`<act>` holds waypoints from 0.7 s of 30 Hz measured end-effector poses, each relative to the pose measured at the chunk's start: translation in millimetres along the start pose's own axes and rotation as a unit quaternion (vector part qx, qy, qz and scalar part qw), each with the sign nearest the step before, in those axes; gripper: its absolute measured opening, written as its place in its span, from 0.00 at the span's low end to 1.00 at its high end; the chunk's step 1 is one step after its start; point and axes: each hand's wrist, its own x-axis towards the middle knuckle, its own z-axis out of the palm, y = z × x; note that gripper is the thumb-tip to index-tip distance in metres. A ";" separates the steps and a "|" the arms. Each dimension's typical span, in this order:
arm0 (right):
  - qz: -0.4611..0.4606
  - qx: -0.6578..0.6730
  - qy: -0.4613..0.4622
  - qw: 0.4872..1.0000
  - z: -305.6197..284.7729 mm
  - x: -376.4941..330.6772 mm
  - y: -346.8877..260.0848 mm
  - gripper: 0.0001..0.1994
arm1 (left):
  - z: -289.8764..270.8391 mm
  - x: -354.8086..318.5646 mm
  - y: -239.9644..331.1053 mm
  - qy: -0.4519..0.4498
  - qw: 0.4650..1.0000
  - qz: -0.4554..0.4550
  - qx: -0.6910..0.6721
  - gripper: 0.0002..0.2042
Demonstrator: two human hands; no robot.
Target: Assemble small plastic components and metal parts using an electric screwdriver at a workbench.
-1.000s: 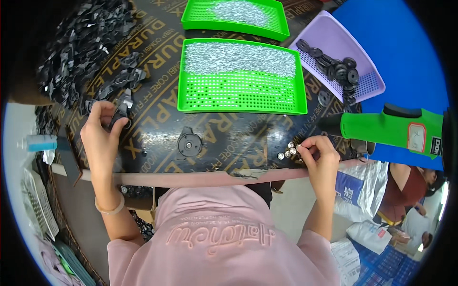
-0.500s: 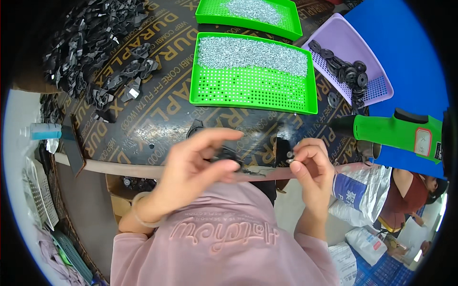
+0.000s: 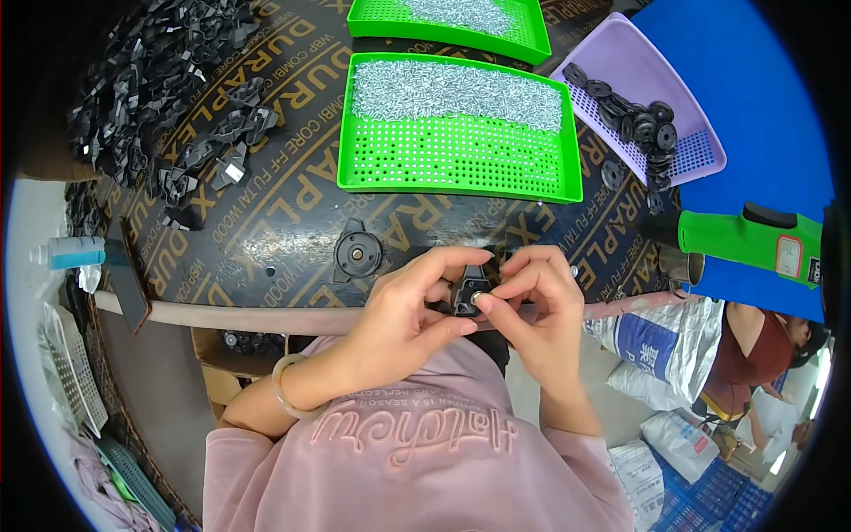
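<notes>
My left hand is closed around the edges of a small black plastic bracket, holding it just above the table's front edge. From the other side my right hand pinches a small shiny round metal piece against the bracket's face. The fingertips cover much of both, so how the metal piece sits in the bracket cannot be made out. On the table beyond my left hand lies a black round part with side tabs and a small centre hole.
A green basket of small silver metal pieces stands ahead, with another green basket behind it. A lilac basket holds black wheels. Black brackets are heaped at the far left. A green power tool lies at right.
Both hands have come together. The right hand moved left, bringing the metal piece against the bracket. The round part on the table, earlier mostly hidden behind my left hand, is now uncovered.
</notes>
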 end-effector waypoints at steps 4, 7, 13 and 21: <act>0.014 0.078 0.009 0.997 1.1 -1.2 5.0 0.09 | 0.3 2.0 -0.7 -0.006 1.000 -0.001 -0.010 0.30; 0.021 0.121 0.006 0.992 1.0 -3.5 6.0 0.08 | 2.7 4.0 1.1 -0.012 0.999 -0.019 -0.038 0.30; 0.008 0.035 0.022 0.999 -34.1 3.6 6.6 0.07 | -3.9 1.6 -1.6 -0.031 0.994 -0.050 -0.089 0.31; -0.211 -0.388 0.161 0.883 -150.5 125.4 51.4 0.15 | -4.4 1.5 -2.8 -0.038 0.995 -0.040 -0.087 0.32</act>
